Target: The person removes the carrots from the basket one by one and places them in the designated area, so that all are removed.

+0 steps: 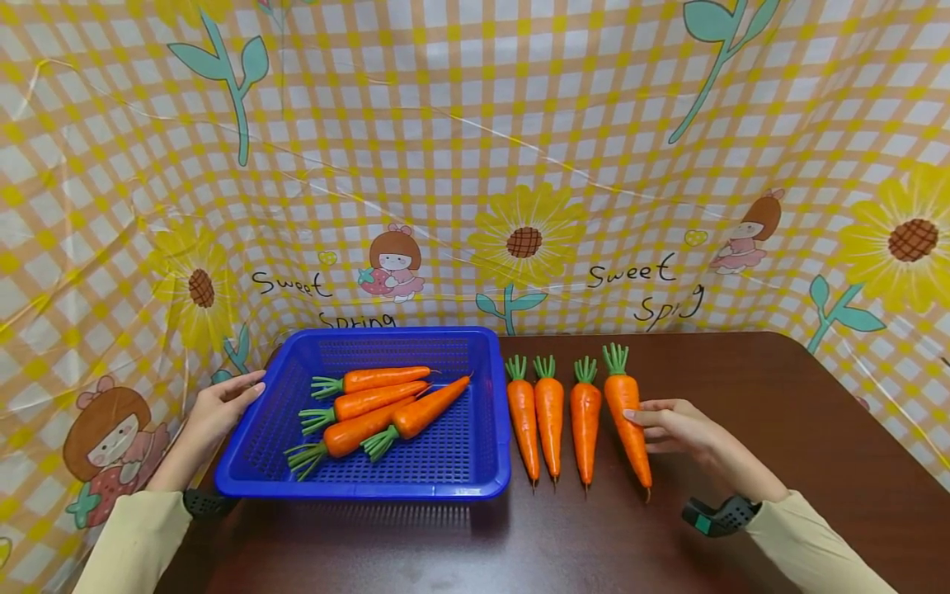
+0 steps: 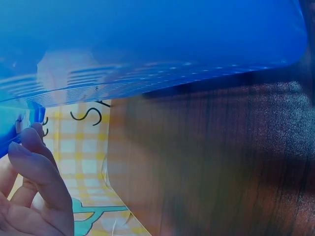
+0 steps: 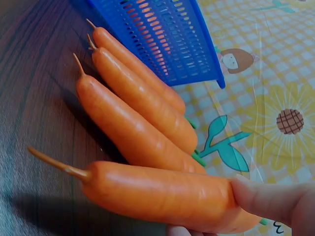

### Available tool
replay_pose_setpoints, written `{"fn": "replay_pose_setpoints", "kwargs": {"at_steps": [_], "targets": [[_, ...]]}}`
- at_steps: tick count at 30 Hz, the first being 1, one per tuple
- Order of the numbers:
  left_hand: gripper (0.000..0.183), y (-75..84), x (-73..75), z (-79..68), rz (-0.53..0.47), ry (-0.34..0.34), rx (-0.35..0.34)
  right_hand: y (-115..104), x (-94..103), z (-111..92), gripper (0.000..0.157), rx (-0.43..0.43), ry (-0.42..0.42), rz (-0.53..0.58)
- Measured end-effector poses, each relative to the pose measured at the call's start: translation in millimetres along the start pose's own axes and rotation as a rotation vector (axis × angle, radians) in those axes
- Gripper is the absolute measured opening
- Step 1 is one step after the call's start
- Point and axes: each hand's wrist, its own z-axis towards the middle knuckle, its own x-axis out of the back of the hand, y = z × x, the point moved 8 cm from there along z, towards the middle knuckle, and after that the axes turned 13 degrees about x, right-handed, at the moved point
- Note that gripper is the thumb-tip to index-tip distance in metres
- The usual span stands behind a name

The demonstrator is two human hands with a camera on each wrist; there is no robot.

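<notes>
Between the thumb and fingers of my right hand (image 1: 679, 429) is a carrot (image 1: 629, 421) with a green stub top, the rightmost in a row. In the right wrist view the thumb lies over this carrot (image 3: 162, 194) and fingertips show below; a shadow falls under its thin tip. Three more carrots (image 1: 585, 421) lie side by side to its left on the table. My left hand (image 1: 223, 408) holds the left rim of a blue plastic basket (image 1: 356, 488), its fingers (image 2: 42, 172) bent at the edge in the left wrist view. Several carrots (image 1: 382, 402) lie inside the basket.
A dark brown wooden table (image 1: 416, 549) carries everything. Checked yellow-and-white cloth (image 1: 460, 165) printed with sunflowers hangs behind and along both sides. Black bands (image 1: 718, 516) are worn on both wrists. The row of carrots lies close to the basket's right wall.
</notes>
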Motion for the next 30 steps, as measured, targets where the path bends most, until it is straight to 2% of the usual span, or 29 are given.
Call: {"fn": "replay_pose_setpoints", "kwargs": {"at_steps": [10, 17, 30], "targets": [[0.065, 0.1, 0.4, 0.7, 0.002, -0.005, -0.001, 6.6, 2.1, 0.3, 0.080, -0.020, -0.048, -0.001], [0.064, 0.6, 0.0, 0.1, 0.011, -0.001, 0.004, 12.8, 4.4, 2.7, 0.076, -0.060, -0.041, -0.007], [0.065, 0.3, -1.0, -0.3, 0.024, -0.010, 0.015, 17.0, 3.3, 8.4, 0.072, -0.078, -0.033, -0.028]]}}
